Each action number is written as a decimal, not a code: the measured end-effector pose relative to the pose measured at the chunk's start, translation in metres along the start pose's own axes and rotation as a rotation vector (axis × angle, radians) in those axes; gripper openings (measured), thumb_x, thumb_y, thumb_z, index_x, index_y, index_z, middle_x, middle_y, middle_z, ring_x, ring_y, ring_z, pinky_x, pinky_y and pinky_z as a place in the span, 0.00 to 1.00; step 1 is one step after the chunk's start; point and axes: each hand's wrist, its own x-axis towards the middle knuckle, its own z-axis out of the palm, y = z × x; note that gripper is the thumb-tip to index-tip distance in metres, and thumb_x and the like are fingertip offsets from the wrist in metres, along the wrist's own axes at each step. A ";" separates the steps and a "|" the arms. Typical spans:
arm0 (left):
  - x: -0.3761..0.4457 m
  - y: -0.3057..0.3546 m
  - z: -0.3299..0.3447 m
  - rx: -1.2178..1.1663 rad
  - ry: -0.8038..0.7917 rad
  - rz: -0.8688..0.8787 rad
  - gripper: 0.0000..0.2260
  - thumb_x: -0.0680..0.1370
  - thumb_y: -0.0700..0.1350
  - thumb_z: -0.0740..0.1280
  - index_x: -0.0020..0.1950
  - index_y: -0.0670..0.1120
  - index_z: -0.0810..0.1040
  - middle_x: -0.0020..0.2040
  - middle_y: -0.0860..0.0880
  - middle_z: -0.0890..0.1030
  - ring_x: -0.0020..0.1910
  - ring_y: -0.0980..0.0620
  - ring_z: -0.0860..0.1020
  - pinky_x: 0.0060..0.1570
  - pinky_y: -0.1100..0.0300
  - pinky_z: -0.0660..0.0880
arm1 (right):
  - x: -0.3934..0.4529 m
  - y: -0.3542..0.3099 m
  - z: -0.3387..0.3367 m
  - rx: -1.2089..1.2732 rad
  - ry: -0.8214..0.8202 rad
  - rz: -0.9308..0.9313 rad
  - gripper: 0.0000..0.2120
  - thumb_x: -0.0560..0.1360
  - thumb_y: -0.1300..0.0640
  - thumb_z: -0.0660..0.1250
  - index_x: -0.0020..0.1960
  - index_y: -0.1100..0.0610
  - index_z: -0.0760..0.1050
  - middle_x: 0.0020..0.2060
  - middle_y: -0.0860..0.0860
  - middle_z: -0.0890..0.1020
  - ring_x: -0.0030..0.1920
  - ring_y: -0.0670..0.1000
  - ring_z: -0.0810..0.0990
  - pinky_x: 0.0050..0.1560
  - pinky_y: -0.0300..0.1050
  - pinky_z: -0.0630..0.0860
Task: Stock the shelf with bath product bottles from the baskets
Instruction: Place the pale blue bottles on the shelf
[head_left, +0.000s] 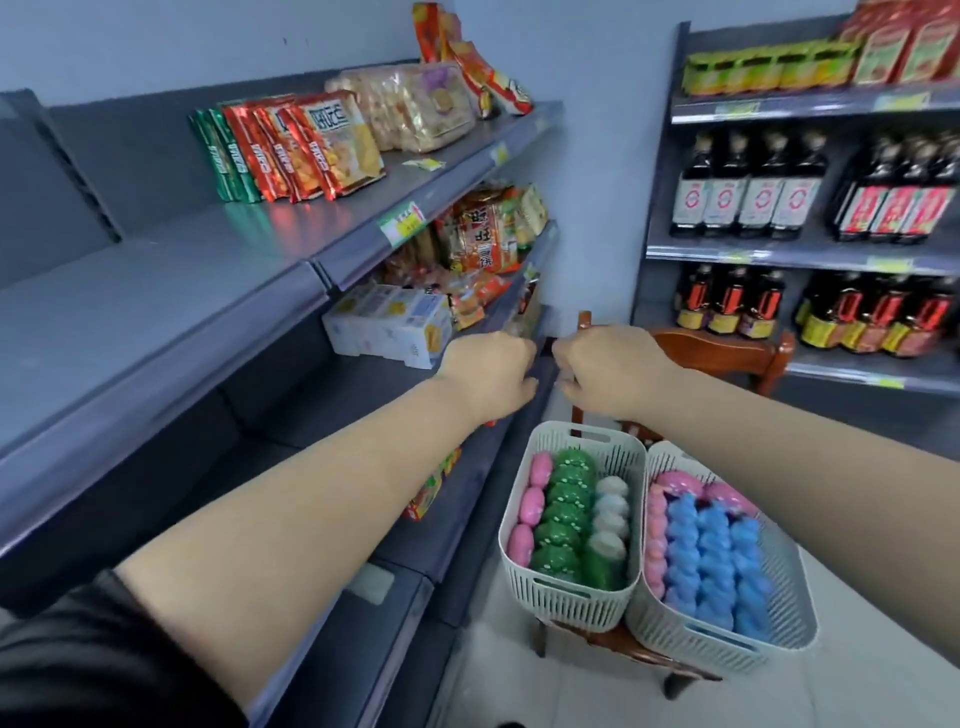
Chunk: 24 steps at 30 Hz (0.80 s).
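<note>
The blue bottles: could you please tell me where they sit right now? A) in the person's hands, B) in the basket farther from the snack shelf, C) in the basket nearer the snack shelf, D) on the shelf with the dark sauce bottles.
B: the blue bottles fill the right-hand white basket, next to pink ones.
</note>
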 end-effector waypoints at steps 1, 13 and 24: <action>0.015 0.000 0.010 -0.014 -0.008 0.017 0.09 0.78 0.49 0.60 0.50 0.44 0.74 0.52 0.45 0.78 0.52 0.44 0.77 0.40 0.55 0.72 | 0.005 0.010 0.012 0.006 -0.014 0.023 0.09 0.76 0.52 0.60 0.50 0.57 0.73 0.50 0.54 0.79 0.51 0.58 0.78 0.39 0.45 0.68; 0.157 0.007 0.196 -0.071 -0.371 0.211 0.08 0.77 0.43 0.59 0.54 0.45 0.74 0.54 0.46 0.78 0.53 0.44 0.77 0.43 0.56 0.68 | 0.044 0.100 0.204 0.200 -0.400 0.342 0.10 0.76 0.54 0.59 0.54 0.58 0.71 0.53 0.54 0.79 0.54 0.57 0.77 0.43 0.45 0.68; 0.204 0.049 0.407 -0.600 -0.643 -0.110 0.15 0.76 0.43 0.65 0.62 0.49 0.73 0.60 0.47 0.77 0.56 0.46 0.76 0.58 0.54 0.73 | 0.039 0.141 0.412 0.622 -0.542 0.590 0.21 0.74 0.56 0.64 0.66 0.58 0.69 0.60 0.56 0.75 0.60 0.57 0.74 0.53 0.45 0.71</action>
